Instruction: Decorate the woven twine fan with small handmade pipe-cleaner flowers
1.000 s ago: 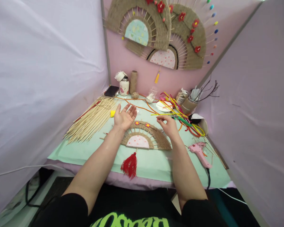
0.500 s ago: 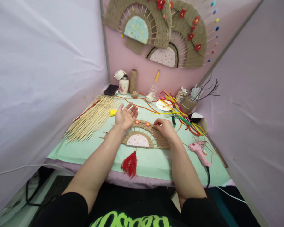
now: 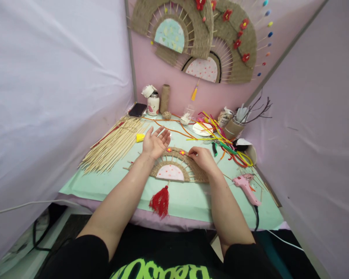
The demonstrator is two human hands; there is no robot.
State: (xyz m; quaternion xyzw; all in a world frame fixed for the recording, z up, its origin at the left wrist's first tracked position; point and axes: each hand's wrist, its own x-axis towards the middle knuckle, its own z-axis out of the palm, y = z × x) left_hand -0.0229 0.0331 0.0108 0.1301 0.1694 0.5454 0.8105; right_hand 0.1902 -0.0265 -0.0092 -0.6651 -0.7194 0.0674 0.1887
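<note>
A half-round fan wrapped in brown twine [image 3: 199, 170] lies on the table before me, with stick ribs and a pink-dotted white centre [image 3: 170, 173]. Two small flowers, one of them an orange-pink flower with a yellow middle [image 3: 182, 152], sit on its upper band. From its lower edge a red tassel [image 3: 159, 202] spreads toward me. My left hand [image 3: 156, 143] is held palm up over the fan's left part, fingers apart and nothing in it. At the band's upper right, my right hand [image 3: 202, 157] has its fingertips pinched together; whatever they hold is hidden.
A bundle of thin sticks [image 3: 112, 147] lies at left by a phone [image 3: 137, 110]. Pipe cleaners [image 3: 212, 128] and green-handled pliers [image 3: 227, 148] are at back right. A pink glue gun [image 3: 247, 189] lies right of my right arm. Finished fans [image 3: 202, 37] hang on the wall.
The whole view has shifted slightly. Both hands keep nearly the same places and poses over the fan.
</note>
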